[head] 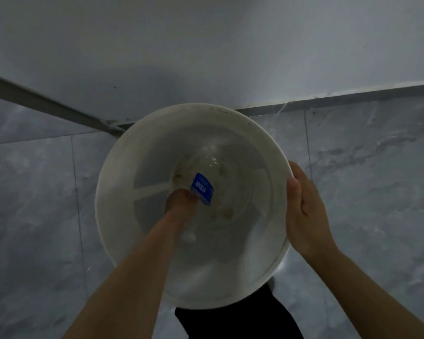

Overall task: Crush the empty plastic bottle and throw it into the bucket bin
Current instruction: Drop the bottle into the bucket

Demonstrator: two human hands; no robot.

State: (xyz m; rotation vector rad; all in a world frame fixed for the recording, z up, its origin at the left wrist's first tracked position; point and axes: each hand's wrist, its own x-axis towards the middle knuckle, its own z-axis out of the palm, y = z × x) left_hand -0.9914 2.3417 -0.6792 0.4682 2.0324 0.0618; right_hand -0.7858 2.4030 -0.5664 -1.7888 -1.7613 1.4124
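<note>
A white bucket bin [113,167] stands on the floor in a wall corner, seen from straight above. My left hand [180,201] reaches deep inside it, fingers closed on a clear plastic bottle with a blue label [201,188] near the bucket's bottom. The bottle's clear body is hard to make out against the stained bottom; a white cap-like spot shows beside my forearm. My right hand [306,214] rests against the outside of the bucket's right rim, thumb on the rim edge and fingers along the wall.
Grey marble-look floor tiles [365,192] surround the bucket. White walls [206,45] with a dark skirting strip meet in the corner just behind it. Dark clothing of my leg [230,321] shows below the bucket.
</note>
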